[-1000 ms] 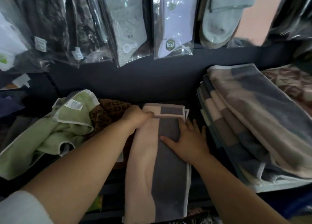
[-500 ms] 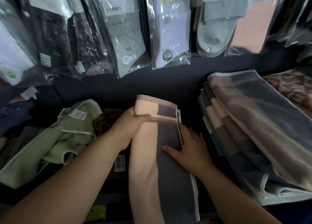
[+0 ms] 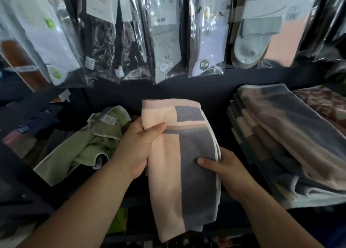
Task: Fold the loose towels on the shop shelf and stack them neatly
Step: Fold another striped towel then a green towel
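A peach and grey towel (image 3: 183, 165), folded into a long strip, is lifted off the shelf between both hands. My left hand (image 3: 138, 146) grips its left edge near the far end, thumb on top. My right hand (image 3: 222, 169) holds the right edge, thumb on the grey part and fingers underneath. A stack of folded peach, brown and grey towels (image 3: 288, 141) lies to the right. A loose green towel (image 3: 82, 146) lies crumpled on the left.
Packaged socks in clear bags (image 3: 164, 34) hang in a row above the shelf's dark back wall (image 3: 187, 86). A brown patterned towel (image 3: 324, 101) lies at the far right. Dark folded goods (image 3: 28, 128) sit at the far left.
The towel lay flat with my right hand pressing on it. Both hands have since taken its edges and raised its far end up off the shelf.
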The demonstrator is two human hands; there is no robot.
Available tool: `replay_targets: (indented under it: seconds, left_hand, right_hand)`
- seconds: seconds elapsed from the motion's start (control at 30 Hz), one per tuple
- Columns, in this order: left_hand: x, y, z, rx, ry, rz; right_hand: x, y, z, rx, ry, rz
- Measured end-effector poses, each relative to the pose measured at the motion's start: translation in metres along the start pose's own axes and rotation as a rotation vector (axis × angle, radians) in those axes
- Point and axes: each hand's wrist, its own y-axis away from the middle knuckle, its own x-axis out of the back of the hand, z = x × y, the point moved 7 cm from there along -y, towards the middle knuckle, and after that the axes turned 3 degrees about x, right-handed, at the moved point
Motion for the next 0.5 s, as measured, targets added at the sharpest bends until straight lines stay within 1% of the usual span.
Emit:
replay_targets:
  seconds: [0.1,0.2,0.27,0.37,0.5]
  left_hand:
    - [0.003,0.014,0.013,-0.019,0.119,0.015]
    - [0.010,0.018,0.021,-0.024,0.204,0.050]
    - [0.014,0.018,0.024,-0.018,0.224,0.072]
    - [0.019,0.012,0.021,-0.007,0.227,0.110]
    - [0.014,0.000,0.006,0.045,0.212,0.158]
  right_hand:
    - [-0.009,0.026,0.000,-0.022,0.031,-0.098]
    - [-0.013,0.046,0.017,-0.108,0.135,-0.104]
    - [-0.013,0.057,0.027,-0.162,0.205,-0.117]
    - [-0.009,0.075,0.032,-0.228,0.229,-0.165]
    - [0.013,0.094,0.014,-0.187,0.280,-0.084]
